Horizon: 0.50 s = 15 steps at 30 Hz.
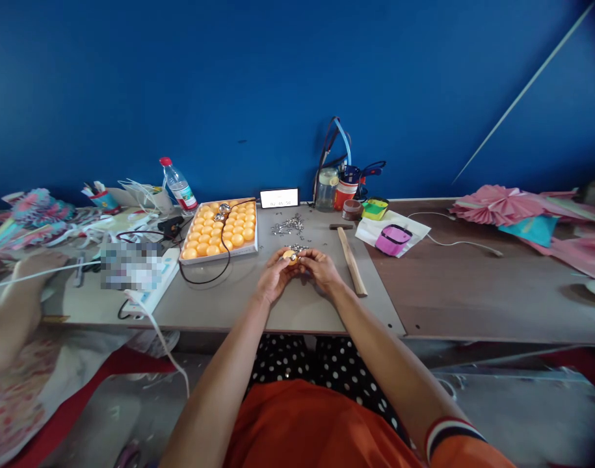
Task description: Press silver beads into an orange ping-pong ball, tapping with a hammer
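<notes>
My left hand (274, 274) and my right hand (320, 268) meet over the grey table (229, 299), fingers curled around a small orange ball (290, 256) held between them. Small silvery pieces (298, 248) lie against the ball at my right fingertips; whether those fingers pinch one is unclear. A loose pile of the same silver pieces (288, 226) lies just beyond my hands. A shallow box of several orange balls (220, 233) sits to the left, with two silver-covered balls (222, 210) at its far edge.
A wooden-handled hammer (350, 257) lies right of my hands. A phone (279, 197), jars and cups (343, 188), a pink pouch (393, 239) and pink paper fans (497, 205) line the back. A water bottle (179, 186), a black cable and a power strip lie left. Another person's hand (31, 266) rests at far left.
</notes>
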### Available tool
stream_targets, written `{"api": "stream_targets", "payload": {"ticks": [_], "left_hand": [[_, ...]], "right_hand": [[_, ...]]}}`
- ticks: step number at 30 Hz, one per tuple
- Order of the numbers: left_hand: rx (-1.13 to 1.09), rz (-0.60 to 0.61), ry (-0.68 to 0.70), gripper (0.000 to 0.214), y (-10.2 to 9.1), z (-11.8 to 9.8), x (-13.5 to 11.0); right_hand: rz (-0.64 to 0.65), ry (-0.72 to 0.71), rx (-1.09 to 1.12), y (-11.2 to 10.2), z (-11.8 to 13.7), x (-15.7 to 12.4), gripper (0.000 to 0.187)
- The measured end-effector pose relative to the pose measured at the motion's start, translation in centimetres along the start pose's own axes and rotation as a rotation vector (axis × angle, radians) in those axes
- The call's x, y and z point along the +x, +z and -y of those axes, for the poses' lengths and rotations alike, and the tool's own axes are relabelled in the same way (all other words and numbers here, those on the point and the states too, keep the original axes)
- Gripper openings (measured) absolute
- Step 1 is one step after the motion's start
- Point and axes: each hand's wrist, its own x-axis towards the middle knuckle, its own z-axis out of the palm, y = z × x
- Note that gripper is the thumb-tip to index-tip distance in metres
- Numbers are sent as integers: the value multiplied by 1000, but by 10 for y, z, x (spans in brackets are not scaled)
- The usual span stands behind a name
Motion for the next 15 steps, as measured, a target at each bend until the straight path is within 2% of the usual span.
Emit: {"api": "stream_targets", "payload": {"ticks": [6, 15], "left_hand": [[-1, -22, -12, 35, 0, 2, 2], [-2, -16, -10, 35, -3, 4, 3]], "right_hand": [[13, 10, -81, 0, 1, -2, 24], [45, 32, -84, -1, 0, -2, 27]]}}
